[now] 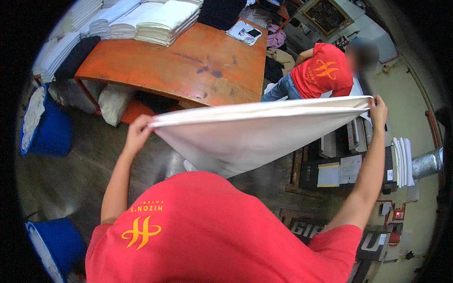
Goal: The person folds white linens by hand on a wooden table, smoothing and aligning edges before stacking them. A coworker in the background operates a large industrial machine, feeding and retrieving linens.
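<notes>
A red shirt [212, 231] filled the lower centre. The left hand [138, 134] and right hand [378, 113] had fingers clamped on a white cloth [245, 139] across mid-frame, partly screening a co-worker [318, 70], upper right; an orange bench [160, 66] stood upper left.

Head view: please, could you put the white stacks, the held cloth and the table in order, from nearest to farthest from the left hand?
From the left hand:
1. held cloth: in its grip, spread toward the right.
2. table: ahead, beyond the hand.
3. white stacks: on the table's far left part.
</notes>
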The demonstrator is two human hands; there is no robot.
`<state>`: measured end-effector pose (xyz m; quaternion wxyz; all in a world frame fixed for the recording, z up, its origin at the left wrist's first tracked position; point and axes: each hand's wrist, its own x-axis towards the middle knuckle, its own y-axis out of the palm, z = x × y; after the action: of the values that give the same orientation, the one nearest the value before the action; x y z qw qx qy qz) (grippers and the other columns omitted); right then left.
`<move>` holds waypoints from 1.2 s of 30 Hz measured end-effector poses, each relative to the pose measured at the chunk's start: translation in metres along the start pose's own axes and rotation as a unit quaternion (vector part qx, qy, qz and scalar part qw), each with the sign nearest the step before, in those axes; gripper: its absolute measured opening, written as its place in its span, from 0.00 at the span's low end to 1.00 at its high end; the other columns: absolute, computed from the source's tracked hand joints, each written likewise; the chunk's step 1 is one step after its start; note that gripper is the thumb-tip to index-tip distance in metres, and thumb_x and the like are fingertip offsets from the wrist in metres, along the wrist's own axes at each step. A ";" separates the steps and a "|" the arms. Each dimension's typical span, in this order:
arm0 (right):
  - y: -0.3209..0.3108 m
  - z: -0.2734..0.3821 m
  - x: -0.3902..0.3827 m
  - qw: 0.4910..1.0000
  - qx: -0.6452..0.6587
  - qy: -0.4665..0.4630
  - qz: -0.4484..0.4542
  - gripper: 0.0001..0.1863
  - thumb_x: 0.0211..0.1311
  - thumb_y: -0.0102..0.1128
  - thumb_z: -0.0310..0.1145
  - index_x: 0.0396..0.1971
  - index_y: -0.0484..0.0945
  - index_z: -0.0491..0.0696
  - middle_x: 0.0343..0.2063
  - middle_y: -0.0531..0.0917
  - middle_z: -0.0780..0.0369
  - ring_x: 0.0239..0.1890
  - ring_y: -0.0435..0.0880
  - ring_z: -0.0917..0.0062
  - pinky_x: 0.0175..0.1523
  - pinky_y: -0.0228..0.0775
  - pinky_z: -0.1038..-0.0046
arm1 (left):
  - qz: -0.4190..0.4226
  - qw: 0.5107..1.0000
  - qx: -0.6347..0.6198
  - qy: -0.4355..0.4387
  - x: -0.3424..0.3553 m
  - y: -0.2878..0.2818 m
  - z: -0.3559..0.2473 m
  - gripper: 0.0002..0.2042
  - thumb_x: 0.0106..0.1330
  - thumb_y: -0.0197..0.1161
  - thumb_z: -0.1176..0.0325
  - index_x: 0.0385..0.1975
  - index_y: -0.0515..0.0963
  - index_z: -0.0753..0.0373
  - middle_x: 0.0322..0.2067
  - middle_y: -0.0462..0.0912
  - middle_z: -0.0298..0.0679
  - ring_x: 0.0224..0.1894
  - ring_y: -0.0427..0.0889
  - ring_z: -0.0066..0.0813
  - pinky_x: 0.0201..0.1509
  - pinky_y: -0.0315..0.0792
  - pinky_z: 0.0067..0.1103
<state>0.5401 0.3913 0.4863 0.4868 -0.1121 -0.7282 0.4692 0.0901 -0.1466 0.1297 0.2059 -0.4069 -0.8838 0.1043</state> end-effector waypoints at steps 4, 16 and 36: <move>0.069 0.007 -0.058 0.909 0.243 0.273 0.199 0.10 0.66 0.50 0.36 0.37 0.73 0.45 0.23 0.80 0.56 0.22 0.81 0.69 0.26 0.74 0.68 | -0.157 0.981 0.052 0.105 0.073 -0.069 -0.038 0.15 0.60 0.53 0.82 0.48 0.74 0.67 0.47 0.78 0.42 0.45 0.77 0.28 0.52 0.70 0.23; 0.081 0.068 -0.115 0.746 0.592 0.289 0.096 0.13 0.65 0.49 0.35 0.43 0.73 0.43 0.33 0.82 0.58 0.27 0.82 0.73 0.33 0.80 0.73 | -0.215 0.921 -0.194 0.259 0.139 -0.204 -0.157 0.10 0.68 0.48 0.77 0.46 0.73 0.64 0.48 0.76 0.40 0.51 0.74 0.32 0.59 0.65 0.22; 0.079 0.279 -0.087 0.655 0.717 0.091 0.219 0.17 0.57 0.48 0.24 0.46 0.78 0.46 0.35 0.79 0.67 0.34 0.77 0.85 0.35 0.70 0.82 | -0.131 0.838 -0.217 0.483 0.143 0.022 -0.248 0.10 0.56 0.56 0.82 0.35 0.73 0.60 0.56 0.68 0.47 0.59 0.68 0.36 0.63 0.64 0.31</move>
<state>0.3335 0.2192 0.3474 0.3629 0.0733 -0.0719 0.9261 0.1329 -0.0198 0.3839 0.5244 -0.3203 -0.7174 -0.3283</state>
